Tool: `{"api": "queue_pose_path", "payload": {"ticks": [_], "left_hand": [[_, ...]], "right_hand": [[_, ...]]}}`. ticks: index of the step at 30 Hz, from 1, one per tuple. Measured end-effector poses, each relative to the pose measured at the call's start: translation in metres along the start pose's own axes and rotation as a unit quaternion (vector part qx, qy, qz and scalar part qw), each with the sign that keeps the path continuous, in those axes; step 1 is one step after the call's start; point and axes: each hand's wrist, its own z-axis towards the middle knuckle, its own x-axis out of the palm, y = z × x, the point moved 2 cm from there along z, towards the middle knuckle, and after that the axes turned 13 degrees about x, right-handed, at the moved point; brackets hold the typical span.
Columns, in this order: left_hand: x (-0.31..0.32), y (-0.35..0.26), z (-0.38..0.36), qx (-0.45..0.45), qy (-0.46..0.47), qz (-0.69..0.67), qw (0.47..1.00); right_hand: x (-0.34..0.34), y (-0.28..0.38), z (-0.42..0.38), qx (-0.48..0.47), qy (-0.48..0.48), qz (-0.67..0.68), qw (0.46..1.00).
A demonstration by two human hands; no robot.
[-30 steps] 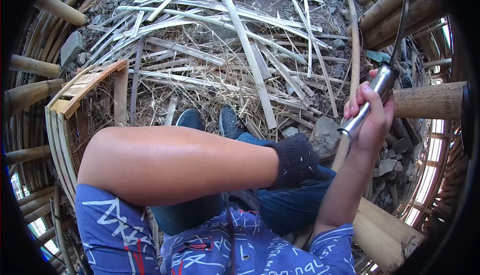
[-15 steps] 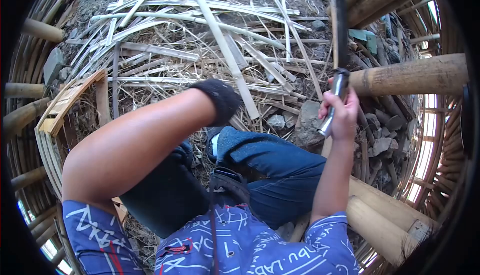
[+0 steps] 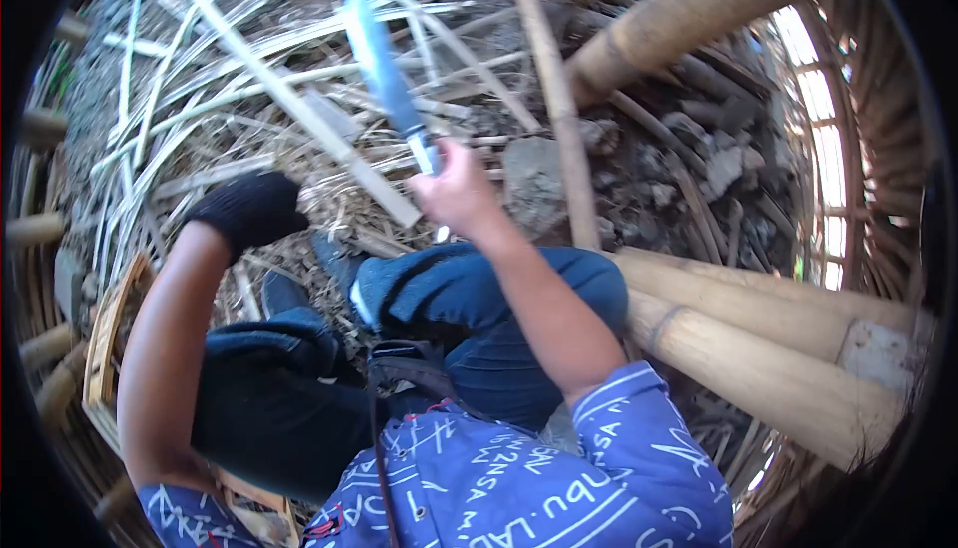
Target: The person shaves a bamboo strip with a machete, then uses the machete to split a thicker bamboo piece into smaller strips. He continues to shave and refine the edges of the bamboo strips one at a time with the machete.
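"Where's the knife (image 3: 380,64)?"

"In the right hand (image 3: 461,191), its fingers closed round the handle (image 3: 422,152) — held out over pale strips (image 3: 299,106)."

"And the left hand (image 3: 249,214)?"

"Gloved, to the left, apart from the knife; I can't tell whether its fingers are open."

"Which step, then?"

"Moving the knife, I'd judge from the blur — the next move calls for a firm grip, left hand clear."

Rustic bamboo work shelter, slatted walls, thick poles (image 3: 768,363), split strips (image 3: 299,109), rubble (image 3: 723,164).
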Motion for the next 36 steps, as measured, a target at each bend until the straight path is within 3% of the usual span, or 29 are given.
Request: {"api": "queue_pose_path", "payload": {"ticks": [2,8,10,12,13,16,19,21,25,28,30,32,34,36], "left_hand": [[0.000,0.006,-0.003,0.007,-0.004,-0.018,1.000],[-0.014,0.008,-0.017,-0.025,-0.001,-0.030,0.999],[-0.022,0.020,-0.033,-0.058,-0.108,-0.103,0.987],[-0.018,0.065,-0.057,-0.106,-0.196,-0.331,0.917],[-0.012,0.096,-0.077,-0.120,-0.282,-0.356,0.883],[0.041,0.178,-0.152,-0.206,-0.466,-0.332,0.794],[0.186,0.250,-0.223,-0.262,-0.445,-0.380,0.767],[0.285,0.230,-0.231,-0.332,-0.407,-0.373,0.765],[0.422,0.088,-0.243,-0.471,-0.358,-0.283,0.755],[0.451,0.013,-0.231,-0.560,-0.344,-0.207,0.724],[0.417,-0.029,-0.228,-0.623,-0.312,-0.251,0.672],[0.418,-0.046,-0.222,-0.677,-0.295,-0.277,0.615],[0.442,-0.055,-0.219,-0.692,-0.313,-0.247,0.602],[0.451,-0.050,-0.218,-0.716,-0.304,-0.324,0.539]], "right_hand": [[0.004,-0.002,-0.009,-0.031,-0.032,-0.008,0.999],[0.002,0.012,-0.024,0.003,0.034,-0.030,0.999],[0.007,0.008,-0.020,-0.016,0.021,-0.020,0.999],[0.007,0.007,-0.019,-0.034,0.000,-0.021,0.999],[0.004,0.011,-0.022,-0.026,0.003,-0.021,0.999],[0.002,0.010,-0.023,-0.021,0.010,0.001,1.000],[0.001,0.012,-0.025,-0.021,0.016,0.038,0.999],[0.003,0.010,-0.021,-0.017,0.045,0.042,0.998],[0.007,0.015,-0.023,0.095,0.119,0.102,0.983],[0.008,0.006,-0.016,0.098,0.101,0.092,0.986],[0.005,-0.008,-0.009,0.089,0.109,0.091,0.986],[0.009,-0.002,-0.013,0.104,0.120,0.097,0.983],[0.008,-0.007,-0.010,0.111,0.129,0.094,0.981],[0.005,-0.014,-0.007,0.108,0.137,0.081,0.981]]}}
